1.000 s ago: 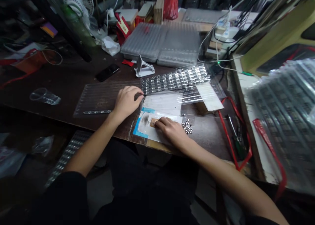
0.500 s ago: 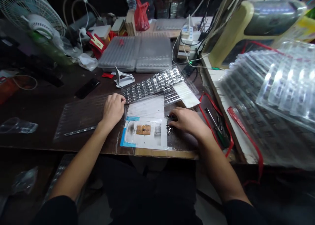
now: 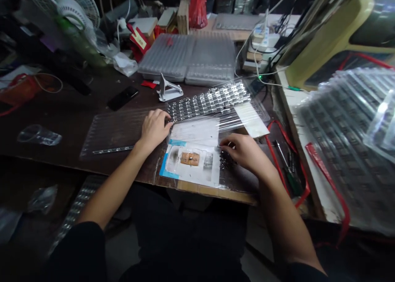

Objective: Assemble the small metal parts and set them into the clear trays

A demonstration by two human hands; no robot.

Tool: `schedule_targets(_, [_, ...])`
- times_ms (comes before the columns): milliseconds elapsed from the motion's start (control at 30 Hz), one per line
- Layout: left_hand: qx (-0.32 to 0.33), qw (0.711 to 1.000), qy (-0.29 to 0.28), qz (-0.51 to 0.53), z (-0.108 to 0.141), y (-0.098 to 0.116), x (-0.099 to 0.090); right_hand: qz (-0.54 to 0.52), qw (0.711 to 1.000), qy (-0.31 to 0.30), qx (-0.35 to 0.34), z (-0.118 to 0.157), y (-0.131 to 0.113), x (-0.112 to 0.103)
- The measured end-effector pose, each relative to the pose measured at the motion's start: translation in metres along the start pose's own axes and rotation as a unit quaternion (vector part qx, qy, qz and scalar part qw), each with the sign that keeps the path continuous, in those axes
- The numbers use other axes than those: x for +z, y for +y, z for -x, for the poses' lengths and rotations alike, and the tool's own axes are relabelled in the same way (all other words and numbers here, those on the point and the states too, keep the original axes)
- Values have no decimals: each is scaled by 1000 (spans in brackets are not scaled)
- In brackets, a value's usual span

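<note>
Several shiny metal strips (image 3: 210,101) lie side by side, slanting across a clear ribbed plastic tray. At their near left end, my left hand (image 3: 155,128) is closed, thumb and fingers around the end of a strip. My right hand (image 3: 247,152) is pinched over a pile of small dark metal parts (image 3: 226,162); what its fingertips hold is too small to make out. Between the hands lies a white sheet (image 3: 197,179) edged with blue tape, with a small brown block (image 3: 189,158) on it. One loose strip (image 3: 112,150) rests on another clear tray (image 3: 108,128) at left.
A white stand (image 3: 169,91) and a black phone (image 3: 123,98) lie beyond my left hand. Stacked clear trays (image 3: 210,60) stand at the back. To the right are a screwdriver (image 3: 282,156), red strapping (image 3: 304,179) and a heap of clear trays (image 3: 348,150).
The view has swung right, so the bench appears further left-to-right shifted. My right hand has lifted slightly from the small parts, fingertips nearer the sheet's edge. My left hand stays at the strip ends.
</note>
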State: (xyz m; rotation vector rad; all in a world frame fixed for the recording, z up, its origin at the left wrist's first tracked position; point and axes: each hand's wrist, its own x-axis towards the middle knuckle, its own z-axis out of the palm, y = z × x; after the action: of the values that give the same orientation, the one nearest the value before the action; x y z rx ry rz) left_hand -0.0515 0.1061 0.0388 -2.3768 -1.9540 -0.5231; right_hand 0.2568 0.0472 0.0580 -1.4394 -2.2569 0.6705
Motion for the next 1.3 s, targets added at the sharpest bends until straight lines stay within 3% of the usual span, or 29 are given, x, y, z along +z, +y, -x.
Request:
schedule_targets(100, [-1, 1000, -7, 18, -1, 1, 2, -64, 996, 42, -53, -2, -12, 9])
schedule_targets(267, [-7, 995, 14, 97, 8, 7, -9, -149, 982, 0, -115, -6, -37, 45])
schedule_targets(400, [1, 969, 15, 246, 41, 23, -20, -166, 976, -22, -141, -10, -44, 70])
schedule_targets(500, [-8, 952, 5, 306, 70, 36, -15, -135, 979, -23, -153, -10, -45, 80])
schedule_targets(633, [-24, 940, 6, 339, 93, 42, -2, -126, 980, -15, -154, -8, -45, 81])
schedule_targets(800, [31, 944, -30, 326, 95, 42, 3, -156, 984, 41, -77, -11, -42, 74])
schedule_targets(1300, [101, 947, -64, 296, 96, 44, 5, -145, 987, 1, -74, -11, -39, 76])
